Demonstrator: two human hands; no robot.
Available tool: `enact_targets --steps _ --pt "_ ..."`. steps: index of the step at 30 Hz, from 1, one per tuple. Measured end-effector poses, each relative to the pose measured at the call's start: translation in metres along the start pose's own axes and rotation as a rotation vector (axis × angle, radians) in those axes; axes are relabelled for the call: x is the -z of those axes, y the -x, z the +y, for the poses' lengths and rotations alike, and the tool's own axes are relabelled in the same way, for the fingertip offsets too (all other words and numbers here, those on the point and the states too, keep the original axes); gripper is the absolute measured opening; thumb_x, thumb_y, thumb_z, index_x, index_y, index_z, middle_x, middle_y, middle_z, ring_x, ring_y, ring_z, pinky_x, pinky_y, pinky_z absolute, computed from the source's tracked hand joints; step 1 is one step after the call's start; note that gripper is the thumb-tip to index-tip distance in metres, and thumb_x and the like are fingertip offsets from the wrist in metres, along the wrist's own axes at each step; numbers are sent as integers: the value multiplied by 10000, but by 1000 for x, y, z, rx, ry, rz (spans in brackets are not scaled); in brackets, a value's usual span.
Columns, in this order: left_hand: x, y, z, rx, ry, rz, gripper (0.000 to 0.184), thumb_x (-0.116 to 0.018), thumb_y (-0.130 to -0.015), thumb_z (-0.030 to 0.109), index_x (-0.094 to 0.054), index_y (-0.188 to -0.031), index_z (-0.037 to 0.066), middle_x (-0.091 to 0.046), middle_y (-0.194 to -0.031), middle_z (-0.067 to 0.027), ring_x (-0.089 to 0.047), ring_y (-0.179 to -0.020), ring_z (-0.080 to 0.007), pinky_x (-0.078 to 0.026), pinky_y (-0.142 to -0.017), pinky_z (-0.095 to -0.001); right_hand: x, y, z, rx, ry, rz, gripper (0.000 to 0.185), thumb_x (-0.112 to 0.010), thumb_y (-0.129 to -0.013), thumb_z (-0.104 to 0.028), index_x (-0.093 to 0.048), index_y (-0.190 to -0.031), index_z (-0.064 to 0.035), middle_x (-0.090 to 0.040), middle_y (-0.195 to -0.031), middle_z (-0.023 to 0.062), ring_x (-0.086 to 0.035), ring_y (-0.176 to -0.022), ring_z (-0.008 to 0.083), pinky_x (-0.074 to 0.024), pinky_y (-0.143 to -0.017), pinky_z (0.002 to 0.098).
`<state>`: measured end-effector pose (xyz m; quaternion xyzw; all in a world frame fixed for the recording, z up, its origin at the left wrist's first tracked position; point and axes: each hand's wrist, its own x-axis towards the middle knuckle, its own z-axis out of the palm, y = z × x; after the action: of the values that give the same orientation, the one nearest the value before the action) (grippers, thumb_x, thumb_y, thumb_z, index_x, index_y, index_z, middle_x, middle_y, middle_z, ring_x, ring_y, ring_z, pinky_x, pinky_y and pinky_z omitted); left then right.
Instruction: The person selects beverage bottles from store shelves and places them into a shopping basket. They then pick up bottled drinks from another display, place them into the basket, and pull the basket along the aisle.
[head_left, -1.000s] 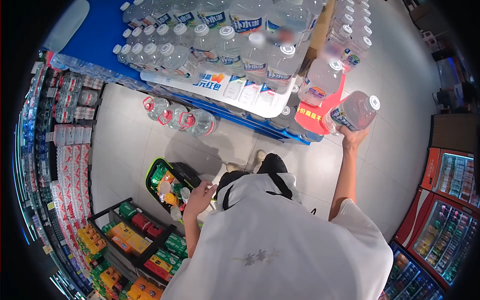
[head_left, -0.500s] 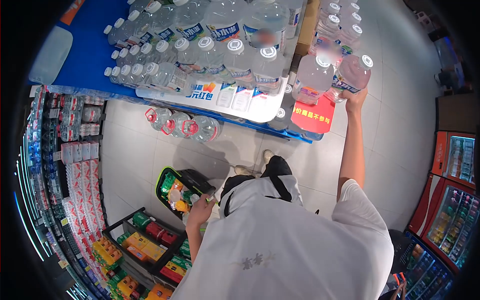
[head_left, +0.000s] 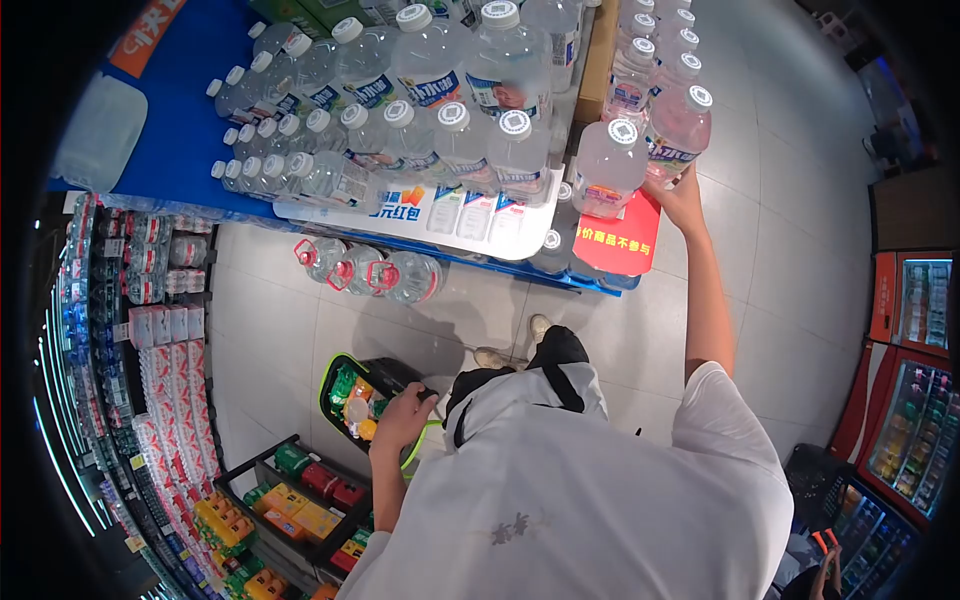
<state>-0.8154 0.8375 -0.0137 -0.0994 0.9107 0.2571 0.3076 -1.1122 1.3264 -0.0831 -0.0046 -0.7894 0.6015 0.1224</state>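
Note:
My right hand (head_left: 682, 200) is closed round the lower part of a clear plastic drink bottle (head_left: 680, 138) with a white cap and blue label, at the right end of the display. A similar large bottle (head_left: 610, 165) stands close on its left, above a red sign (head_left: 625, 240). Low at my left side, my left hand (head_left: 408, 415) is wrapped round the dark handle (head_left: 428, 395) of a shopping basket (head_left: 325, 385) with a bright green rim. Green, orange and yellow packaged goods lie inside the basket.
Rows of bottles (head_left: 440, 145) fill the blue display table (head_left: 190, 110). Large red-handled water jugs (head_left: 410, 276) stand on the floor before it. Stocked shelves (head_left: 150, 330) and a crate of drinks (head_left: 300, 490) are at left; drink fridges (head_left: 910, 430) at right. Another person's hands (head_left: 825, 570) show bottom right.
My right hand and its bottle have moved left and slightly down, close against the neighbouring bottles. My left hand still holds the basket. The view has shifted slightly.

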Motion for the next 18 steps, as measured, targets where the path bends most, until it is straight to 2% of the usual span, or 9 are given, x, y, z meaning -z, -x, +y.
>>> enact_targets --steps 3,5,7,9,11,13,14,18 --pt "9 -17 18 -223 -20 -6 425 -610 -913 327 -540 -1174 0 -637 -819 -162 -629 -759 -293 -488 -700 -376 1 3 7 -80 -4 -4 695 -811 -734 -158 -434 -1294 6 -603 -1202 167 -611 -1092 256 -476 -955 389" --pt "30 -26 71 -376 -7 11 429 -611 -916 310 -527 -1211 10 -642 -906 -168 -627 -788 -279 -497 -716 -378 4 -2 19 -110 -5 -28 660 -810 -740 -153 -463 -1275 17 -615 -1181 179 -626 -1066 255 -491 -938 387" --pt "51 -35 127 -484 22 27 454 -630 -909 270 -502 -1272 29 -624 -1067 -163 -628 -837 -257 -512 -728 -358 0 -5 31 -97 -88 -5 660 -807 -745 -152 -468 -1285 19 -619 -1174 191 -633 -1054 247 -504 -923 384" --pt "63 -48 179 -622 99 46 527 -657 -892 211 -439 -1337 32 -555 -1228 -169 -634 -873 -241 -522 -723 -343 1 -4 33 -108 -132 15 674 -802 -751 -149 -458 -1306 18 -620 -1171 201 -637 -1050 239 -515 -911 379" --pt "68 -62 230 -690 225 42 675 -695 -853 147 -339 -1415 39 -424 -1387 -189 -636 -926 -235 -537 -718 -343 -3 -2 25 -145 -144 30 700 -795 -758 -145 -435 -1338 13 -619 -1172 209 -637 -1051 232 -524 -902 371" --pt "70 -80 273 -787 205 137 856 -729 -803 116 -205 -1477 53 -297 -1478 -219 -634 -940 -263 -551 -747 -362 -6 -2 28 -127 -150 60 716 -786 -767 -146 -417 -1361 8 -619 -1174 210 -636 -1058 240 -527 -902 379" --pt "68 -95 291 -835 138 227 935 -748 -764 98 -162 -1491 62 -273 -1492 -226 -632 -960 -304 -552 -769 -383 -8 -1 29 -119 -151 76 724 -782 -772 -146 -409 -1373 5 -619 -1175 210 -635 -1061 243 -528 -901 383" --pt "57 -142 343 -953 -166 596 1047 -786 -666 46 -143 -1490 86 -310 -1472 -231 -603 -1049 -414 -541 -820 -438 -12 3 27 -69 -97 101 721 -755 -801 -152 -382 -1395 13 -615 -1200 198 -627 -1084 253 -516 -920 389"
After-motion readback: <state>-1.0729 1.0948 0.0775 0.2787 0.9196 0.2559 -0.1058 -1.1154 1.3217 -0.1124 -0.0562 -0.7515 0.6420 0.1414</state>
